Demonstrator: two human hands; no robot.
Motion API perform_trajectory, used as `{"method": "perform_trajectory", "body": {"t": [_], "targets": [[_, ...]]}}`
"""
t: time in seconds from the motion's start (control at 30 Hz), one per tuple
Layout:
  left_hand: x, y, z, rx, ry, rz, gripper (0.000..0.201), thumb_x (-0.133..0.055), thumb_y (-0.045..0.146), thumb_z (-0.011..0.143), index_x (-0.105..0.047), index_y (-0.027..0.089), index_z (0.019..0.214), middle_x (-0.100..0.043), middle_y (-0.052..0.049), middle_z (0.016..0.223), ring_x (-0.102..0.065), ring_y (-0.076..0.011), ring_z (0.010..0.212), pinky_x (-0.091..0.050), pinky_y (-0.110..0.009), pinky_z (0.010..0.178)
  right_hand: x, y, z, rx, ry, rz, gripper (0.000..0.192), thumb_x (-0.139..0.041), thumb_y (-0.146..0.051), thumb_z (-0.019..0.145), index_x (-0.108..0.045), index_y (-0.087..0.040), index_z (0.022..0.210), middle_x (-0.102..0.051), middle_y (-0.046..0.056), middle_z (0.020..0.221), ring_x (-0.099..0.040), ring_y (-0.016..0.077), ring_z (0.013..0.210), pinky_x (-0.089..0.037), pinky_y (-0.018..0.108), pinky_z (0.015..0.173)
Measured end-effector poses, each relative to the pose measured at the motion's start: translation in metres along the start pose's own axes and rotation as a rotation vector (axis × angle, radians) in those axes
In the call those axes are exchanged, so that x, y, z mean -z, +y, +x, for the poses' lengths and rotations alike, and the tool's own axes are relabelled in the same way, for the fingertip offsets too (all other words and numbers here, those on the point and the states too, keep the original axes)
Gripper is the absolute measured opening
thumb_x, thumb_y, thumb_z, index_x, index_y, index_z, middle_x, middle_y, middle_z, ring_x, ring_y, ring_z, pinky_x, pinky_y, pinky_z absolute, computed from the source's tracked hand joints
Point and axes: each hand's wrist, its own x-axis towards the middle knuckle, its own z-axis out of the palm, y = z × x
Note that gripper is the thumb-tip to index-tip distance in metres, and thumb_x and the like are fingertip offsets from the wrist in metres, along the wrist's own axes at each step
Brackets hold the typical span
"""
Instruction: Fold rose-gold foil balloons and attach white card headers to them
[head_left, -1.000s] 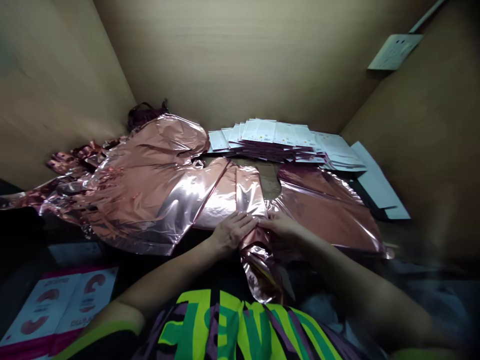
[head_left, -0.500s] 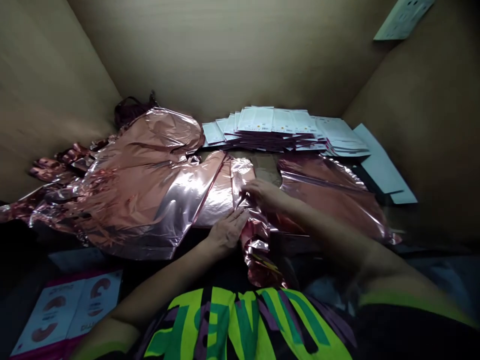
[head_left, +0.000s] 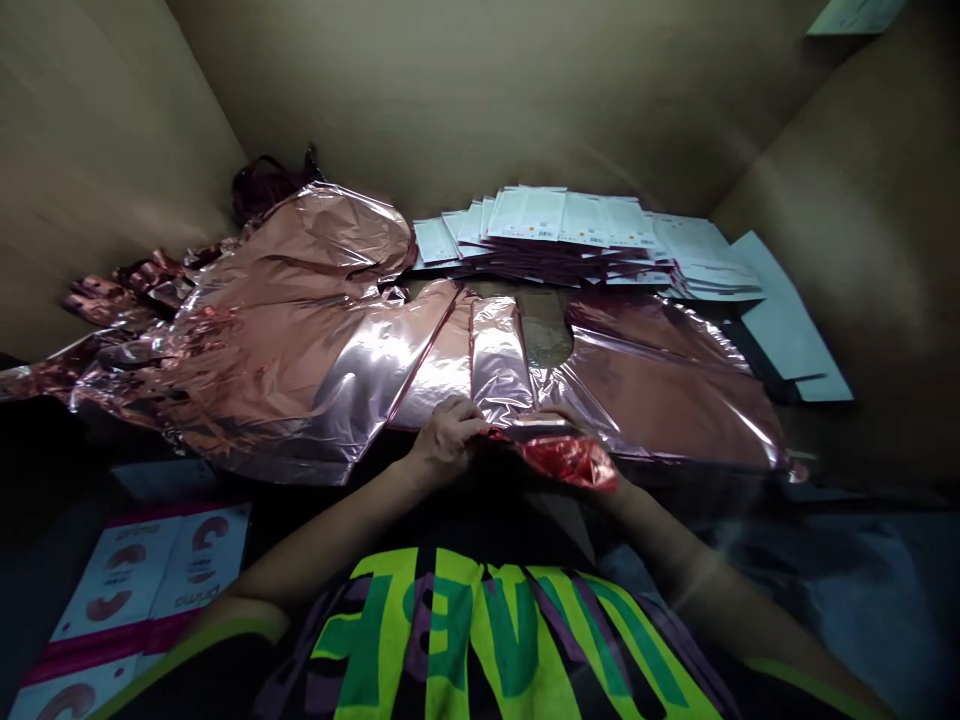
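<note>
A shiny rose-gold foil balloon (head_left: 501, 355), folded into a narrow strip, lies on the table with its near end lifted toward me. My left hand (head_left: 450, 437) is closed at the left edge of this lifted end, thumb and fingers pinching it. My right hand (head_left: 564, 414) grips the same end from the right; most of it is hidden behind the reddish, crumpled foil that hangs over it. To the left, a large heap of flat foil balloons (head_left: 285, 330) is spread out. Another flat foil balloon (head_left: 667, 380) lies on the right.
White flat packets (head_left: 525, 215) are piled along the back wall, with white cards (head_left: 795, 320) to their right. A dark bag (head_left: 262, 185) sits at the back left corner. Printed boxes (head_left: 150, 570) stand low at the left. Wooden panels (head_left: 487, 90) enclose the table.
My right hand has come down and toward me, drawing the strip's near end up and folding it over. My left hand has closed from lying flat on the foil to pinching its edge.
</note>
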Motion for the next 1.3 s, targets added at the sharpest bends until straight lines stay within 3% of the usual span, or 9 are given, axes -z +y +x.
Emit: {"method": "perform_trajectory", "body": {"t": [0.2,0.43,0.53,0.63,0.73,0.9,1.03,1.17,1.3], "targets": [[-0.005,-0.003,-0.011,-0.152,0.116,0.002,0.025,-0.049,0.023,0.095,-0.074,0.021,0.095,-0.069,-0.005,0.087,-0.061,-0.019,0.097,-0.051,-0.036,0.09,0.004,-0.001,-0.005,0.333,0.094,-0.115,0.025,-0.056,-0.029,0.092,-0.072,-0.023,0.11,-0.069,0.01,0.111,-0.058,0.0238,0.113,-0.051,0.041,0.096],[-0.009,0.017,0.02,0.478,0.112,0.256,0.038,-0.05,0.034,0.094,-0.07,0.017,0.067,-0.066,-0.011,0.084,-0.051,-0.0265,0.093,-0.044,-0.046,0.086,0.002,-0.027,0.02,-0.216,0.186,-0.315,0.042,-0.049,-0.043,0.095,-0.062,-0.018,0.063,-0.061,0.009,0.072,-0.054,0.0233,0.08,-0.046,0.039,0.079],[-0.011,0.018,0.028,0.512,0.121,0.276,0.035,-0.054,0.033,0.091,-0.067,0.017,0.062,-0.067,-0.011,0.082,-0.05,-0.0269,0.092,-0.042,-0.048,0.088,-0.004,-0.038,0.024,-0.152,0.325,-0.429,0.035,-0.055,-0.047,0.092,-0.071,-0.016,0.092,-0.067,0.016,0.103,-0.054,0.0328,0.11,-0.042,0.048,0.097],[-0.009,0.018,0.031,0.51,0.087,0.286,0.032,-0.056,0.032,0.09,-0.066,0.016,0.063,-0.069,-0.011,0.083,-0.051,-0.0283,0.093,-0.041,-0.05,0.088,-0.009,-0.037,0.023,0.236,0.123,-0.397,0.053,-0.059,-0.043,0.089,-0.057,-0.013,0.133,-0.057,0.016,0.138,-0.041,0.0333,0.136,-0.029,0.052,0.114],[0.0,0.022,0.029,0.524,0.01,0.308,0.032,-0.059,0.034,0.088,-0.065,0.016,0.062,-0.068,-0.011,0.082,-0.053,-0.0303,0.097,-0.039,-0.053,0.092,-0.01,-0.02,0.016,0.311,-0.025,-0.4,0.056,-0.056,-0.028,0.089,-0.05,-0.007,0.141,-0.051,0.019,0.144,-0.044,0.0329,0.137,-0.033,0.054,0.114],[0.03,0.025,0.004,0.226,-0.278,0.079,0.035,-0.069,0.05,0.081,-0.07,0.016,0.091,-0.068,-0.011,0.101,-0.058,-0.0274,0.104,-0.047,-0.046,0.095,-0.006,0.0,-0.008,0.38,0.095,-0.341,0.041,-0.046,-0.014,0.094,-0.06,-0.013,0.133,-0.059,0.013,0.136,-0.049,0.0258,0.134,-0.043,0.045,0.113],[0.033,0.007,-0.003,-0.081,-0.291,0.123,0.098,-0.084,0.038,0.068,-0.034,0.013,0.148,-0.03,-0.024,0.154,-0.027,-0.0357,0.145,-0.033,-0.052,0.114,-0.007,0.0,-0.02,0.42,0.192,-0.323,0.039,-0.046,-0.01,0.095,-0.06,-0.012,0.132,-0.062,0.013,0.133,-0.049,0.0247,0.134,-0.045,0.043,0.111],[0.014,-0.007,0.019,-0.249,-0.384,0.12,0.045,-0.056,0.018,0.09,-0.052,0.017,0.135,-0.046,-0.016,0.149,-0.038,-0.0263,0.142,-0.03,-0.05,0.117,-0.003,0.002,-0.023,0.33,0.189,-0.263,0.04,-0.05,-0.016,0.093,-0.061,-0.017,0.132,-0.057,0.015,0.139,-0.047,0.0259,0.135,-0.047,0.046,0.108],[0.002,0.0,0.044,-0.042,-0.342,-0.102,0.026,-0.058,0.023,0.088,-0.066,0.019,0.112,-0.069,-0.009,0.122,-0.062,-0.0215,0.118,-0.047,-0.038,0.105,0.008,0.003,-0.018,0.168,0.178,-0.142,0.033,-0.051,-0.025,0.092,-0.067,-0.019,0.12,-0.065,0.015,0.126,-0.058,0.0268,0.119,-0.052,0.045,0.097]]}}
